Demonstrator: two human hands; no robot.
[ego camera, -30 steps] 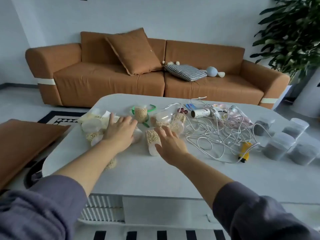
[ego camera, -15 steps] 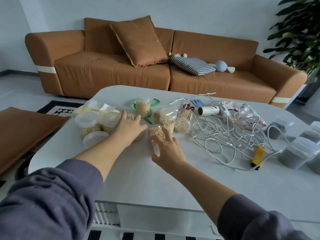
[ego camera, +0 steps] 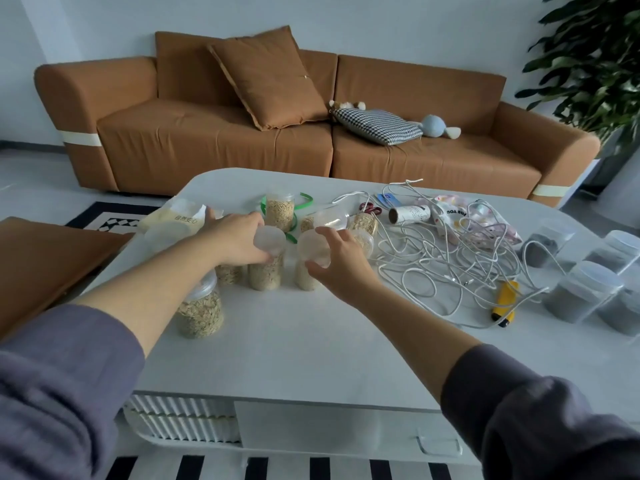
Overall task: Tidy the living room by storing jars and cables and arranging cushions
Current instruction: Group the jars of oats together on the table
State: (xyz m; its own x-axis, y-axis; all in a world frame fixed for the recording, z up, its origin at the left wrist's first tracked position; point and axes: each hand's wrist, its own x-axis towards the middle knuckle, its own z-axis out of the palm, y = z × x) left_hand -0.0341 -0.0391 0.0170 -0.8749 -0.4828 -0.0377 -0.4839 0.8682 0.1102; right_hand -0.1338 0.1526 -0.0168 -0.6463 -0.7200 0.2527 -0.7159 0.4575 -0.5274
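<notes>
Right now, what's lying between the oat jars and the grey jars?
In the head view, a tangle of white cables and a small yellow gadget lie between them.

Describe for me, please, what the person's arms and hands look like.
Both arms wear loose long sleeves of soft greyish-purple fabric. The left sleeve and the right sleeve are pushed back, so the forearms are bare. The left grip and the right grip are bare hands: no gloves, rings, watch or bracelet show.
</notes>
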